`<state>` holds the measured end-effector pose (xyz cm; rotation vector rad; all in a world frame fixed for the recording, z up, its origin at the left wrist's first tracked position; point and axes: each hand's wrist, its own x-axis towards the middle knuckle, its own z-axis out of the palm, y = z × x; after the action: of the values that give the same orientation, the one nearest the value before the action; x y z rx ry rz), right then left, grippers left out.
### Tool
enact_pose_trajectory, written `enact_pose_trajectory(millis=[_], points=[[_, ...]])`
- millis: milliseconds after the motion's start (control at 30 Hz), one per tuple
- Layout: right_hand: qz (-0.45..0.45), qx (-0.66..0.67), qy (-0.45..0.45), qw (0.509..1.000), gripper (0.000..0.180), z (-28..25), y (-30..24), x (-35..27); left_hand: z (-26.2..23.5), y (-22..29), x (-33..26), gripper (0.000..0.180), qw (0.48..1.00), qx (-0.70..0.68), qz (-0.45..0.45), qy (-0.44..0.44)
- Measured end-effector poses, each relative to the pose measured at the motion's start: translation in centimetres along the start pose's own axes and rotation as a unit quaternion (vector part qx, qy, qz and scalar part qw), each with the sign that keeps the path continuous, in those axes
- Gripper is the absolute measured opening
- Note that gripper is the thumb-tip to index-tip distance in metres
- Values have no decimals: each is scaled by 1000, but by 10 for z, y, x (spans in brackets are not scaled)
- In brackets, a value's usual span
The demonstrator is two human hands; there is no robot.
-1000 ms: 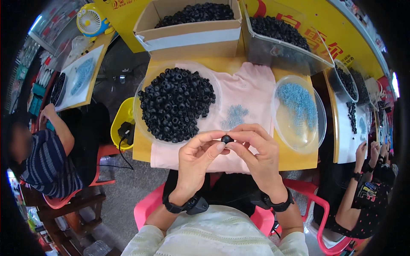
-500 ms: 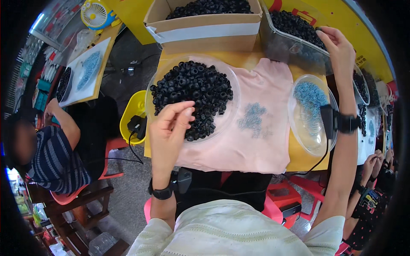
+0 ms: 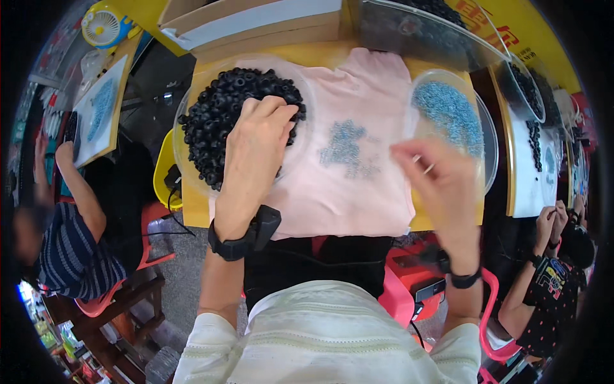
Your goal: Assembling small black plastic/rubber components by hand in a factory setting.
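Head view: left hand (image 3: 254, 144) palm down over the right part of the black beads (image 3: 220, 112), fingers bent and close together, tips among the beads; cannot tell whether they pinch one; the beads lie heaped in a round clear tray (image 3: 302, 146) at left on the yellow table (image 3: 197, 210); right hand (image 3: 444, 176) blurred, over the right edge of the pink cloth (image 3: 352, 211) and the near part of a clear dish (image 3: 491, 163); cannot tell whether its fingers are spread or pinching something; pale blue beads (image 3: 451, 109) sit in the dish's far part; a small blue patch (image 3: 347, 147) lies on the cloth between the hands; far left, cardboard box (image 3: 262, 27); far right, clear bin (image 3: 416, 38) holding more black pieces; yellow basket (image 3: 164, 168) just left of the table; co-worker in a striped top (image 3: 73, 246) at left; another co-worker's hands (image 3: 551, 224) close together at right.
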<state>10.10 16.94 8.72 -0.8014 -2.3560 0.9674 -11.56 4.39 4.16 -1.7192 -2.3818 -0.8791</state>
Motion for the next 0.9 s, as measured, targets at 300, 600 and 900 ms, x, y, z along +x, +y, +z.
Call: enact_pose_trajectory(millis=[300,600,900], points=[[-12,-48,72,996,12,50,47,-47,13,-4,2,24,1000,14,-14,-15],[-41,-78,96,992,9,67,59,-37,15,-9,3,22,999,-31,-25,14],[-10,-62,69,996,16,49,37,-44,-2,4,-18,22,895,-399,-191,62]])
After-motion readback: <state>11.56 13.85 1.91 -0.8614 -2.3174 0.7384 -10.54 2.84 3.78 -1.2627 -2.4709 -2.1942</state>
